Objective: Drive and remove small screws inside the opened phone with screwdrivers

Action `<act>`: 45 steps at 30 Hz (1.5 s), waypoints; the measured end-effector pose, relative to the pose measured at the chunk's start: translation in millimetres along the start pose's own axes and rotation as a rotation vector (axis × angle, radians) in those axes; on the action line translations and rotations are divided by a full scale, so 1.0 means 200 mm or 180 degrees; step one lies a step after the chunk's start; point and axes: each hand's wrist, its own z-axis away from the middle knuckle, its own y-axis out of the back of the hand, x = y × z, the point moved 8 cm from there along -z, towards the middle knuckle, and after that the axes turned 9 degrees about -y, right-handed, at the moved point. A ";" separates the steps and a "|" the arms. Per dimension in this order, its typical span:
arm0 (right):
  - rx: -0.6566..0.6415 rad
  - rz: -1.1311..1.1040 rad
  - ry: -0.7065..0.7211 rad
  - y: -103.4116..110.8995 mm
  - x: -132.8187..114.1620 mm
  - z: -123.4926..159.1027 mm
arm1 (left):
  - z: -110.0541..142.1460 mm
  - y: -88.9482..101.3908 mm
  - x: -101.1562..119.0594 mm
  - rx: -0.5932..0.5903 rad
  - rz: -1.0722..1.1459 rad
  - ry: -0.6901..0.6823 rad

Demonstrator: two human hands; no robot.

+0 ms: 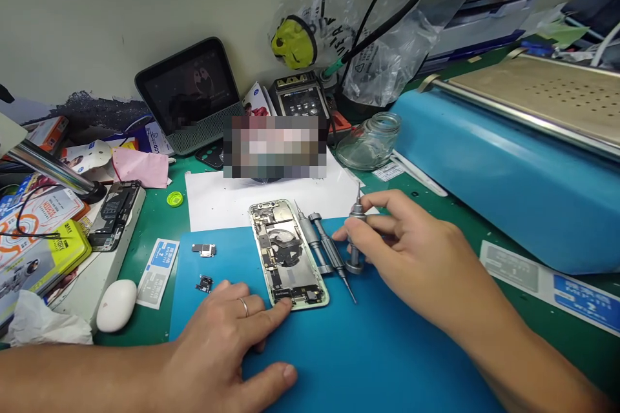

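- Now we are looking down at an opened phone lying on a blue mat, with its insides showing.
- We are resting our left hand just below the phone, fingers spread flat, and one fingertip is touching the phone's bottom corner. This hand is holding nothing.
- We are pinching our right hand shut on a small screwdriver, which is standing upright just to the right of the phone.
- We are seeing two more screwdrivers lying between the phone and the one we are holding.
- We are also seeing two small loose parts lying on the mat to the left of the phone.
- We are thinking the job goes best if we are keeping the phone pressed still with the left finger, so it is not sliding.
- We should be holding the screwdriver straight up and turning it gently, so the tip is not slipping off a tiny screw.
- We should be keeping our sleeves and hands away from the loose parts, because they are easy to knock off.
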 end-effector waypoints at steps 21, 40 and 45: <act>0.0401 0.0002 0.0602 0.02 -0.05 0.02 | 0.00 0.00 0.00 -0.0005 0.0128 0.0055; 0.0666 -0.0167 0.0616 0.05 -0.01 0.03 | 0.00 -0.01 -0.01 -0.0045 0.0257 0.0103; 0.0703 -0.0186 0.0615 0.05 -0.01 0.03 | 0.01 -0.01 -0.01 -0.0019 0.0254 0.0096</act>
